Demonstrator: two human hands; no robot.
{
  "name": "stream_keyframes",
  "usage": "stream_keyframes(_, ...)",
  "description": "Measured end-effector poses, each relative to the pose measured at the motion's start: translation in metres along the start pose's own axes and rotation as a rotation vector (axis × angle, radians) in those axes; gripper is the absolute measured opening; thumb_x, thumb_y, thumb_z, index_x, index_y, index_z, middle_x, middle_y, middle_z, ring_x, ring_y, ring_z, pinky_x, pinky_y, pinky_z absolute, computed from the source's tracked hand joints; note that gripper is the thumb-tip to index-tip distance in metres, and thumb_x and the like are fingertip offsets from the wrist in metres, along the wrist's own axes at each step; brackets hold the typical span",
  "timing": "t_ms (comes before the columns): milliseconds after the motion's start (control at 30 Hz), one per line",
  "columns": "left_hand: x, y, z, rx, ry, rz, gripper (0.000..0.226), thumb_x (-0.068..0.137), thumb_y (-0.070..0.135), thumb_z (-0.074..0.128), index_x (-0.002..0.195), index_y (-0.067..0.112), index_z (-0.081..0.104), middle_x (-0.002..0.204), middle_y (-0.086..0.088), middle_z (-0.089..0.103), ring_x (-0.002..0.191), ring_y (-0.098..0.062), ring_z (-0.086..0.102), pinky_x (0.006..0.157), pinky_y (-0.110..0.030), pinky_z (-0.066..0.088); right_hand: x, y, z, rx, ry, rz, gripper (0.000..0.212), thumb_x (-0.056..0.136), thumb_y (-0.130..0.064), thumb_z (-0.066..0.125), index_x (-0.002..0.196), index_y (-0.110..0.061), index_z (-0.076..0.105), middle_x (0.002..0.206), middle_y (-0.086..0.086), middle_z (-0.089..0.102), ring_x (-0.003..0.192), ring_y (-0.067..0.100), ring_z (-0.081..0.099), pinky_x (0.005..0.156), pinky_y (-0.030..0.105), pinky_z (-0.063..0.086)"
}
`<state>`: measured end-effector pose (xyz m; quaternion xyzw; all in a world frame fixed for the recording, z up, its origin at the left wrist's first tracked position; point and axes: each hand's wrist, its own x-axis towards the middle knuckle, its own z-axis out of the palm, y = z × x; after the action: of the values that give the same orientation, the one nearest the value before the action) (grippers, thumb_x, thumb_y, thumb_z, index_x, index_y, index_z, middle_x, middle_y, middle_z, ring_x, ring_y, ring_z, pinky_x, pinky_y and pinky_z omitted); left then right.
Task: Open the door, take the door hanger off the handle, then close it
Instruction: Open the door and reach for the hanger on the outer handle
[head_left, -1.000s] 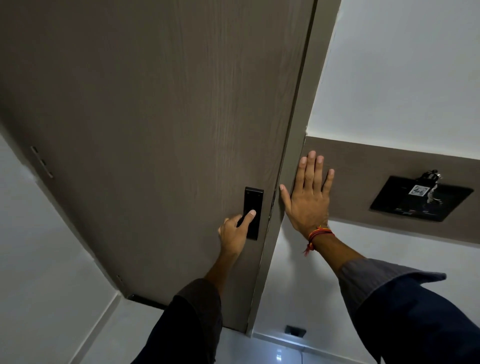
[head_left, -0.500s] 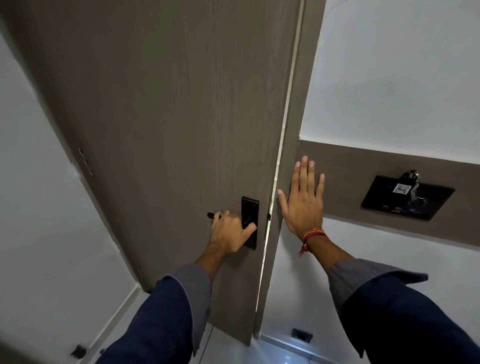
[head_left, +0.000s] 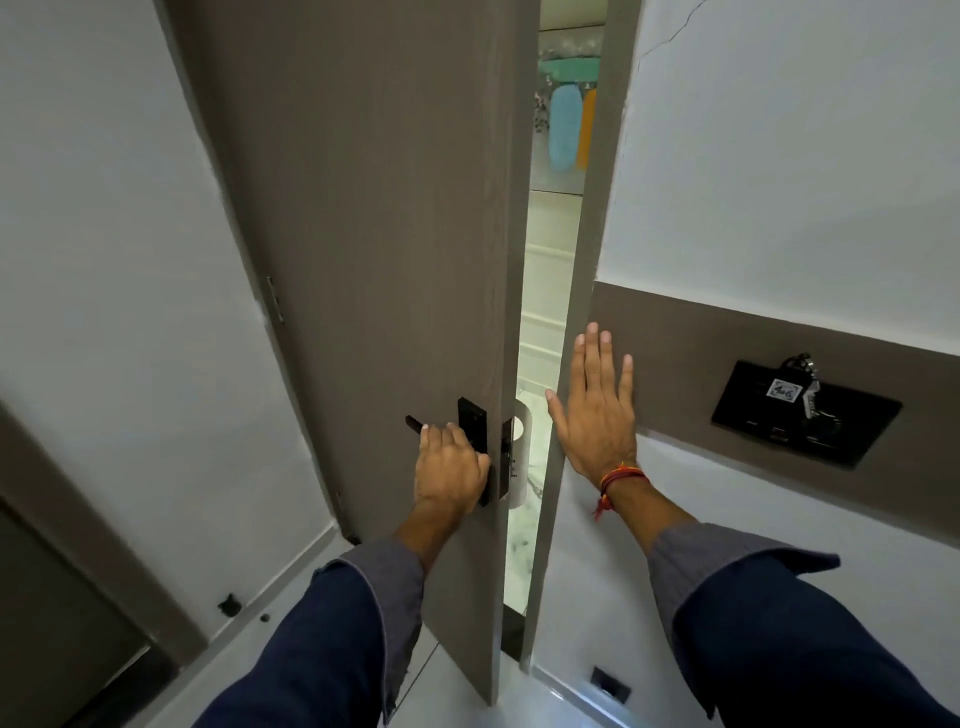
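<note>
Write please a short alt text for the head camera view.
A left hand grips the black handle of a partly open brown door, a white door hanger showing behind its edge. The right hand lies flat against the door frame.

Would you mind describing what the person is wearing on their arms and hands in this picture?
Both arms are in dark navy sleeves with grey turned-back cuffs. The left hand is bare, with no ring or watch visible. The right hand is also bare, but its wrist carries a red and orange thread band with a loose tail hanging from it. No gloves on either.
</note>
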<state>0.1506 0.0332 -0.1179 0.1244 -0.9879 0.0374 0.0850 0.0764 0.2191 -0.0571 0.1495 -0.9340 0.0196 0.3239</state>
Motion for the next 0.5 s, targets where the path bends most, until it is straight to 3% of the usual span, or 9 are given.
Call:
stream_keyframes(267,-0.046,-0.018,-0.005,-0.104,0.001,-0.132,0.069,0.104,0.04,0.035,0.159,0.0,0.02,0.166,-0.02,0.028,0.156,-0.032,0.02,0.13,-0.049,0.011,-0.021,-0.014,0.002,0.059,-0.02,-0.17,0.083,0.106,-0.056,0.024,0.166,-0.002,0.007,0.175,0.018,-0.001,0.164,0.032,0.003,0.132,0.056,0.012)
stream_keyframes(500,-0.084,-0.031,-0.015,-0.128,0.002,-0.236,0.073,0.102,0.043,0.041,0.161,0.007,0.017,0.17,-0.015,0.021,0.159,-0.028,0.012,0.129,-0.052,0.011,-0.036,-0.042,-0.002,0.136,-0.064,-0.368,0.081,0.108,-0.056,0.023,0.166,-0.002,0.007,0.175,0.018,0.001,0.164,0.031,0.004,0.132,0.055,0.009)
